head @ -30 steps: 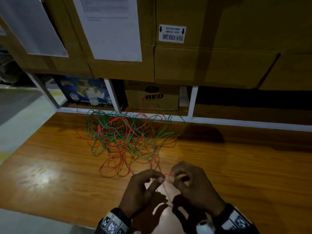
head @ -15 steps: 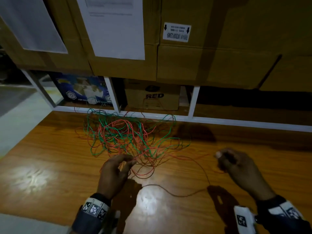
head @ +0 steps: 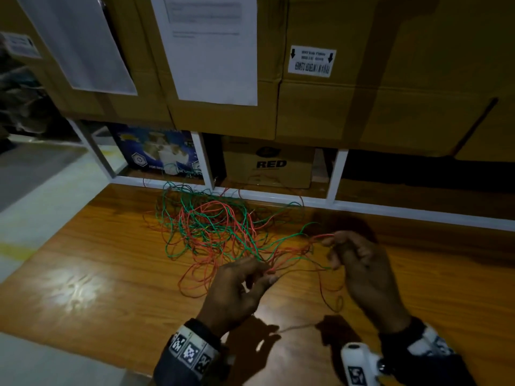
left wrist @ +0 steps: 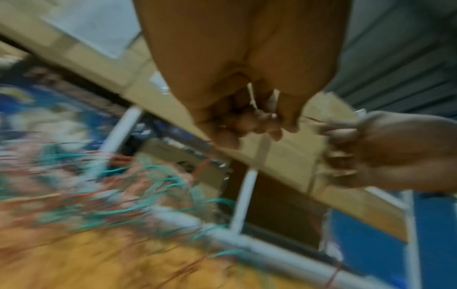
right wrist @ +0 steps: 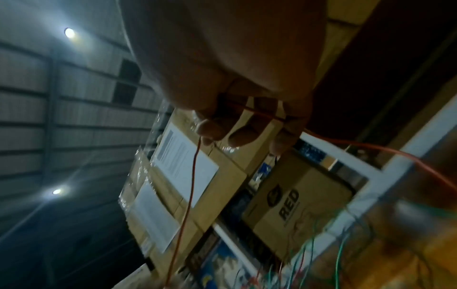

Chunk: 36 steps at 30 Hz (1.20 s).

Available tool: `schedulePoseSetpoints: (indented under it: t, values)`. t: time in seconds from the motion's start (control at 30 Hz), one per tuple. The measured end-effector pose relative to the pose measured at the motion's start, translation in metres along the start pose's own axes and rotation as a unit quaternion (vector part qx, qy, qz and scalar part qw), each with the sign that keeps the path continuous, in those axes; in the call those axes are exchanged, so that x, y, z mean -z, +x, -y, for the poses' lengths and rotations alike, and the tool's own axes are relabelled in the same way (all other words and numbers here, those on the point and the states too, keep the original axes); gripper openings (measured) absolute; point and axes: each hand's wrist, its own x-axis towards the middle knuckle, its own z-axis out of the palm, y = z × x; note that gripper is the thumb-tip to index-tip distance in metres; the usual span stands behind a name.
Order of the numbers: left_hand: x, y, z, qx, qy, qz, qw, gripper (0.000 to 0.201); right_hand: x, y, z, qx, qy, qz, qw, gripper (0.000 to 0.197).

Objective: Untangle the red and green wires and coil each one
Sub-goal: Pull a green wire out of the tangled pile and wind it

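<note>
Pinching red strands at its fingertips, my left hand (head: 237,291) sits low and centre in the head view, thumb and forefinger closed on the red wire (head: 211,215) where it leaves the near edge of the tangle. My right hand (head: 362,271) is just right of it, fingers curled, grasping another run of the same red wire that stretches leftward from its fingertips back into the heap. In the right wrist view that wire (right wrist: 190,191) crosses under the fingers (right wrist: 210,129) and one length hangs straight down toward the bottom of the frame.

The green wire (head: 178,218) lies knotted through the red one in a loose pile on the wooden tabletop (head: 83,274), in the middle of the head view, just in front of a white shelf frame (head: 337,174). A few green strands reach toward my right hand; I cannot tell whether it grips any of them.

The left wrist view is badly blurred: I make out only my left hand (left wrist: 242,109) with curled fingers, and smeared red and green strands at lower left.

Behind the frame stands a cardboard box marked RED (head: 267,165), with a blue printed box (head: 158,151) to its left. Larger cartons (head: 362,107) fill the upper frame, with white paper sheets (head: 211,48) taped on them.
</note>
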Motion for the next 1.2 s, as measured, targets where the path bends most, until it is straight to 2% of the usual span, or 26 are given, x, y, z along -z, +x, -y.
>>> schedulePoseSetpoints:
  t: [0.13,0.27,0.37,0.4,0.43,0.5,0.53,0.63,0.7,0.8,0.9,0.93,0.97,1.0,1.07,1.13,1.2]
  values:
    - [0.017,-0.006,0.031,0.018,0.022,0.015,0.999,0.006,0.038,0.010,0.006,0.015,-0.052,-0.019,0.998,0.030]
    - [0.035,-0.001,0.056,0.063,0.045,-0.002,0.997,0.016,0.075,0.022,-0.010,-0.020,-0.030,-0.127,0.991,0.029]
    - [0.040,0.009,0.061,0.058,0.058,-0.051,0.995,0.016,0.074,0.019,-0.033,-0.083,-0.053,-0.128,0.987,0.023]
    - [0.041,0.013,0.059,0.061,0.056,-0.071,0.994,0.017,0.070,0.015,-0.043,-0.108,-0.117,-0.104,0.982,0.022]
    - [0.041,0.017,0.055,0.062,0.050,-0.083,0.993,0.018,0.064,0.010,-0.048,-0.137,-0.211,-0.069,0.965,0.028]
    - [0.037,0.025,0.041,0.041,0.043,-0.068,0.996,0.013,0.049,0.002,-0.052,-0.150,-0.347,-0.026,0.925,0.057]
    - [0.031,0.029,0.032,0.020,0.048,-0.041,0.998,0.011,0.040,-0.001,-0.047,-0.136,-0.364,-0.013,0.921,0.066]
    - [0.006,0.033,0.009,-0.030,0.046,0.038,0.998,0.018,0.006,-0.003,-0.020,-0.049,-0.318,0.043,0.946,0.068]
    - [-0.011,0.028,0.005,-0.036,0.047,0.081,0.995,0.017,-0.017,0.001,-0.015,0.000,-0.284,0.091,0.955,0.057]
    - [-0.019,0.010,0.019,0.027,0.077,0.149,0.986,0.019,-0.035,0.004,-0.028,-0.005,-0.343,0.177,0.922,0.042]
    - [-0.004,-0.016,0.041,0.123,0.092,0.229,0.961,0.028,-0.037,0.000,-0.043,-0.046,-0.287,0.339,0.895,0.039]
    - [0.005,-0.023,0.045,0.145,0.069,0.238,0.958,0.031,-0.036,0.000,-0.045,-0.057,-0.246,0.368,0.895,0.035]
    - [0.014,-0.027,0.047,0.160,0.030,0.227,0.960,0.031,-0.035,0.000,-0.043,-0.069,-0.202,0.362,0.907,0.030]
    - [0.023,-0.029,0.048,0.172,-0.010,0.197,0.965,0.027,-0.034,0.004,-0.042,-0.076,-0.162,0.321,0.930,0.023]
    - [0.038,-0.022,0.049,0.198,-0.050,0.108,0.973,0.016,-0.030,0.020,-0.037,-0.079,-0.107,0.200,0.971,0.014]
    - [0.049,-0.008,0.051,0.207,-0.036,0.030,0.977,0.010,-0.031,0.047,-0.030,-0.052,-0.121,0.133,0.982,0.008]
    - [0.052,0.007,0.054,0.202,-0.024,-0.008,0.979,0.009,-0.040,0.082,-0.021,-0.020,-0.164,0.155,0.974,0.005]
